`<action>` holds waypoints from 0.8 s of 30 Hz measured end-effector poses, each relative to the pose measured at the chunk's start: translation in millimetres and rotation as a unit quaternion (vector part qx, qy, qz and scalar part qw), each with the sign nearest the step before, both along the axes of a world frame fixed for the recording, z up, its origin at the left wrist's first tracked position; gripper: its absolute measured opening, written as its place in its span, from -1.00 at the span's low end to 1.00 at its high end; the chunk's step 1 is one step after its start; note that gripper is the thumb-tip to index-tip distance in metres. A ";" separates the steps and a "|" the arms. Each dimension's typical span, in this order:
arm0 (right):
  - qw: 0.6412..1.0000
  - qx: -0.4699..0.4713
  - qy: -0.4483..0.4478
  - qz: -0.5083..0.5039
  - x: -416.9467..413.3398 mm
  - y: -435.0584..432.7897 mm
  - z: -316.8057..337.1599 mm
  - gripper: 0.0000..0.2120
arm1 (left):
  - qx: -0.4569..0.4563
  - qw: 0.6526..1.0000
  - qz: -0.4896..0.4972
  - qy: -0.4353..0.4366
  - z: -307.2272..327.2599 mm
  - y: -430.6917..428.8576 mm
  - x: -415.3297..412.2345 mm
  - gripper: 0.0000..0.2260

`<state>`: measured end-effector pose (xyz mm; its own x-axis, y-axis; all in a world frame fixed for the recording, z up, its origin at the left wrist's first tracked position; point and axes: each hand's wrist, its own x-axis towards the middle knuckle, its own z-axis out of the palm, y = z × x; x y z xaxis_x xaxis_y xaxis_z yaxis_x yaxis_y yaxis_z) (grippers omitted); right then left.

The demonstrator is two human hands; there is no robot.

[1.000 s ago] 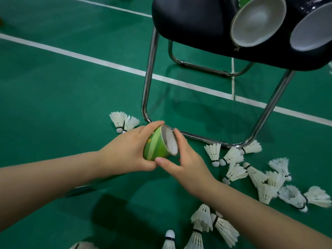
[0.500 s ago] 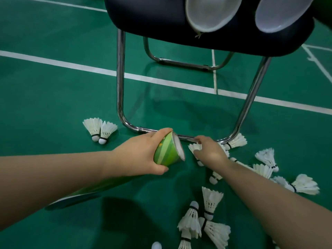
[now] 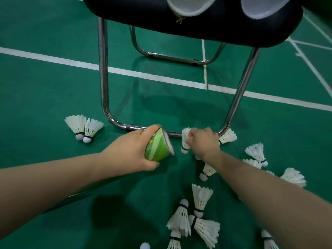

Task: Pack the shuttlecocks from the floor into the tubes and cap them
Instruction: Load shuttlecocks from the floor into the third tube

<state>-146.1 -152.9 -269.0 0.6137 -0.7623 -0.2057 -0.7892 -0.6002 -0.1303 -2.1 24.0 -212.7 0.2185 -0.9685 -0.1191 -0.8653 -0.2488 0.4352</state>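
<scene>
My left hand [image 3: 129, 151] grips a green striped tube [image 3: 157, 146] near its open end, which points right. Just to its right, my right hand [image 3: 203, 142] pinches a white feather shuttlecock [image 3: 185, 140] by its skirt, cork down, close to the chair's floor bar. Several more shuttlecocks lie on the green floor: a pair at the left [image 3: 84, 127], a cluster below my right forearm [image 3: 195, 218], others at the right [image 3: 256, 152].
A black chair [image 3: 188, 24] on chrome legs [image 3: 103, 78] stands right in front, its floor bar just behind my hands. Two white caps [image 3: 190, 6] lie on the seat. White court lines [image 3: 53, 59] cross the green floor.
My right hand left the tube's mouth, reached right to the floor and closed on a shuttlecock. The left hand kept holding the tube; the view shifted toward the chair.
</scene>
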 end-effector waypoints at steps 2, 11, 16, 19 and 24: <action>0.982 0.101 -0.141 -0.069 -6.2 3.9 34.7 -0.92 | -0.001 1.000 0.007 0.000 -1.0 0.3 -2.5 -0.15; 0.903 0.244 -0.348 -0.069 -79.8 78.0 102.4 -0.86 | -0.003 0.999 -0.009 0.030 1.2 -6.9 -64.4 -0.15; 0.842 0.359 -0.388 -0.109 -101.2 94.8 94.3 -0.73 | -0.040 0.998 -0.028 0.027 6.0 -11.6 -100.8 -0.17; 0.812 0.435 -0.376 -0.100 -115.7 89.7 107.2 -0.68 | -0.035 0.999 -0.025 0.013 8.7 -12.6 -110.6 -0.16; 0.814 0.543 -0.204 0.028 -128.0 69.3 105.9 -0.70 | -0.048 0.997 -0.064 -0.005 12.5 -15.7 -135.6 -0.15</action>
<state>-274.1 -83.7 -163.1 0.8279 -0.2344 -0.5096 -0.5220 0.0105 -0.8529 -137.7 8.3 -200.2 0.0923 -0.9955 -0.0229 -0.8919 -0.0929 0.4425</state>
